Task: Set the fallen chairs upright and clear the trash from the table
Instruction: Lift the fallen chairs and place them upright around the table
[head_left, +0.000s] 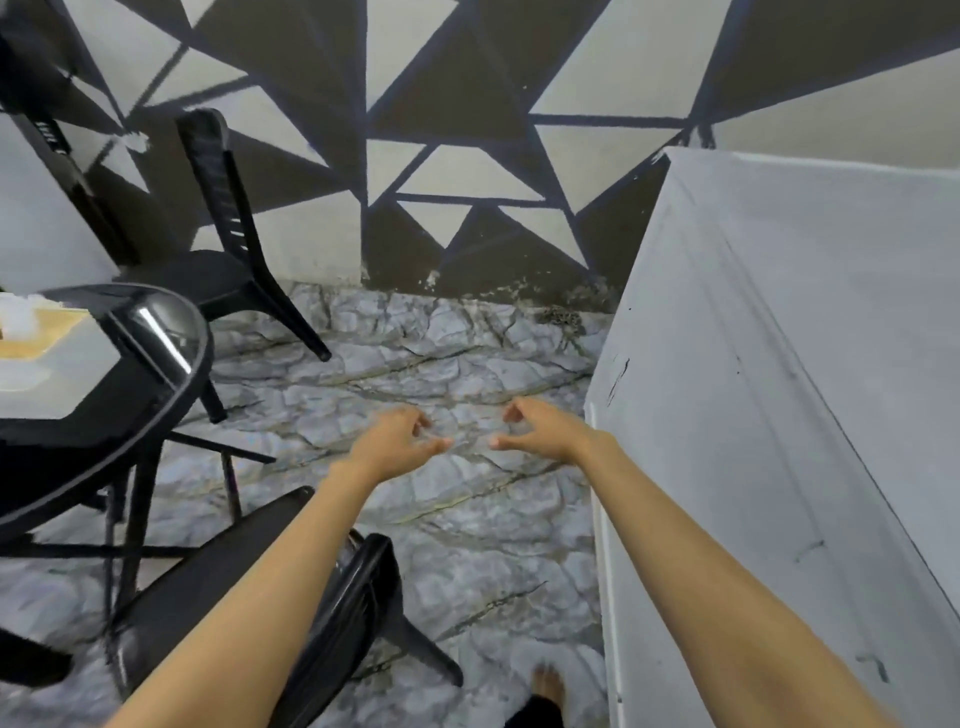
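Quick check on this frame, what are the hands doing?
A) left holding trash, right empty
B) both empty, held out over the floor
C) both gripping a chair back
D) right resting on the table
B: the left hand and right hand are both empty with fingers loosely curled, held out over the marble-patterned floor, touching neither the near chair nor the glass table.

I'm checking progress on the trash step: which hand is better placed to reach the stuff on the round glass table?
Probably the left hand. The glass table with the white trash sits on that side, while the right hand is beside the white door. Both hands are empty and open.
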